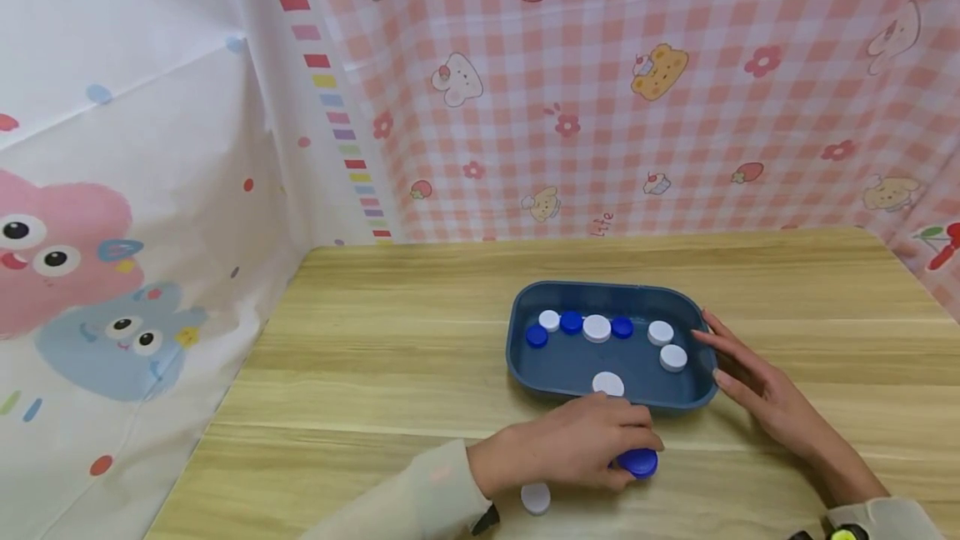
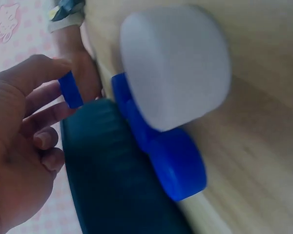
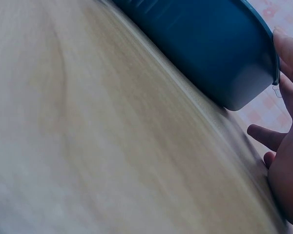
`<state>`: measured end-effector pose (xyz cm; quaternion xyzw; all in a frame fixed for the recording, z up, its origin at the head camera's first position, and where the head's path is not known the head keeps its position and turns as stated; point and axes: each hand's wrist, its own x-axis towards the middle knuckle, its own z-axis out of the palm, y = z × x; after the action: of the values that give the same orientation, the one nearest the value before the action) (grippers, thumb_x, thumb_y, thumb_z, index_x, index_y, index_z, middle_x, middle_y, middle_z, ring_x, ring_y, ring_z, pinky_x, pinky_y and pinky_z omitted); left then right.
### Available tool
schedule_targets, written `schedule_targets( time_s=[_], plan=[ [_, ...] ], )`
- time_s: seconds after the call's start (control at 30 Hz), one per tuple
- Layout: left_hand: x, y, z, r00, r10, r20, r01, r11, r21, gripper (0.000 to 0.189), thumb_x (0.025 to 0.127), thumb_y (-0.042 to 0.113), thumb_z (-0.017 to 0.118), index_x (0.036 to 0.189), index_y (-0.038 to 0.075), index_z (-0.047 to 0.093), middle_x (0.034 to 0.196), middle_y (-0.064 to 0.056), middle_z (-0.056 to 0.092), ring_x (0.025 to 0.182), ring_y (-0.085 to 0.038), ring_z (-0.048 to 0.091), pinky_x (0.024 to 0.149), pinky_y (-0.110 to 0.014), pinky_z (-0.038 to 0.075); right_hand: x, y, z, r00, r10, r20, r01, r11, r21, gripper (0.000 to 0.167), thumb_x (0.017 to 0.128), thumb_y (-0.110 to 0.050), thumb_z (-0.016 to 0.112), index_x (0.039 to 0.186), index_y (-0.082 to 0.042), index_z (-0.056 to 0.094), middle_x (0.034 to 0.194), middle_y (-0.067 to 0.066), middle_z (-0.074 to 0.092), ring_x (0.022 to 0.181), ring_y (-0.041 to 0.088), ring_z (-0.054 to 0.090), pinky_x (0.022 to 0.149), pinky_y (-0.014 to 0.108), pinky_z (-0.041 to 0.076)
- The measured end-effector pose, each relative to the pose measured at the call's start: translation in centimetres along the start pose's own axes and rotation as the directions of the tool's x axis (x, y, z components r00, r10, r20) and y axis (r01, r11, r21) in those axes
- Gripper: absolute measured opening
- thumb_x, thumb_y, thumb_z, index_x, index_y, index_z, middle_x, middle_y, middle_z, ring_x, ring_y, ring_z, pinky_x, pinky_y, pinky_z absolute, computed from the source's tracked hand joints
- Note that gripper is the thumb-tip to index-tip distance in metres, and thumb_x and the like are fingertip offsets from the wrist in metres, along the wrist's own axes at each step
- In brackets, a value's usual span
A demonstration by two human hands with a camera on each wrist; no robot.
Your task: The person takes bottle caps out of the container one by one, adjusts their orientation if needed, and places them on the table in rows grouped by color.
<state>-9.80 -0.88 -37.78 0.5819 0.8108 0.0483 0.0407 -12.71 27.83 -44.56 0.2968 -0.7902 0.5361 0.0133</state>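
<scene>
My left hand (image 1: 573,444) pinches a blue bottle cap (image 1: 639,463) between thumb and fingers, just in front of the tray's near wall. Beneath that hand, several more blue caps (image 2: 178,163) stand on the table beside the tray; the hand hides them in the head view. A white cap (image 1: 536,498) lies near the left wrist and looms large in the left wrist view. At the right end of the dark blue tray (image 1: 517,373), my right hand (image 1: 772,394) touches the rim with extended fingers. Inside the tray are several white caps (image 1: 597,328) and blue caps (image 1: 572,322).
The wood-grain table (image 1: 360,357) reaches back to a pink checked cloth (image 1: 570,90) with cartoon prints. On the left hangs a white cloth (image 1: 172,140) with cartoon figures.
</scene>
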Motion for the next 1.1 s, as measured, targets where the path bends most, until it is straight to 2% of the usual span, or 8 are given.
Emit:
schedule_targets(
  time_s=[0.17, 0.3, 0.63, 1.1],
  plan=[
    [0.5, 0.4, 0.6, 0.994, -0.023, 0.106, 0.018, 0.999, 0.051, 0.039, 0.09, 0.037, 0.065, 0.126, 0.022, 0.061, 0.11, 0.012, 0.053, 0.096, 0.001, 0.046, 0.082, -0.013, 0.036, 0.0, 0.1, -0.1, 1.0, 0.0, 0.005, 0.0, 1.0, 0.014, 0.048, 0.097, 0.008, 0.042, 0.144, 0.002, 0.036, 0.158, 0.013, 0.01, 0.142, 0.009, 0.016, 0.1, 0.013, 0.028],
    [0.8, 0.5, 1.1, 0.989, -0.049, 0.14, 0.04, 0.997, 0.066, 0.04, 0.09, 0.038, 0.066, 0.127, 0.024, 0.06, 0.11, 0.014, 0.052, 0.096, 0.001, 0.045, 0.081, -0.014, 0.036, -0.1, 0.2, -0.1, 1.0, 0.011, 0.006, -0.011, 1.0, 0.016, 0.048, 0.097, 0.008, 0.042, 0.144, 0.002, 0.036, 0.158, 0.013, 0.01, 0.142, 0.009, 0.016, 0.1, 0.013, 0.028],
    [1.1, 0.3, 1.6, 0.989, -0.078, 0.124, 0.072, 0.996, 0.055, 0.039, 0.088, 0.034, 0.07, 0.124, 0.022, 0.061, 0.113, 0.012, 0.055, 0.099, 0.0, 0.049, 0.085, -0.015, 0.038, -0.1, 0.2, 0.0, 1.0, 0.018, 0.008, -0.018, 1.0, 0.024, 0.047, 0.098, 0.007, 0.042, 0.144, 0.003, 0.036, 0.159, 0.012, 0.009, 0.142, 0.008, 0.016, 0.1, 0.013, 0.028],
    [1.1, 0.0, 2.1, 0.984, -0.103, 0.147, 0.101, 0.995, 0.015, 0.034, 0.086, 0.03, 0.072, 0.119, 0.025, 0.064, 0.108, 0.013, 0.054, 0.094, 0.001, 0.049, 0.082, -0.014, 0.038, -0.1, 0.1, 0.0, 1.0, 0.017, 0.002, -0.017, 1.0, 0.019, 0.047, 0.097, 0.008, 0.042, 0.143, 0.002, 0.037, 0.158, 0.014, 0.01, 0.142, 0.01, 0.016, 0.101, 0.013, 0.028]
  ],
)
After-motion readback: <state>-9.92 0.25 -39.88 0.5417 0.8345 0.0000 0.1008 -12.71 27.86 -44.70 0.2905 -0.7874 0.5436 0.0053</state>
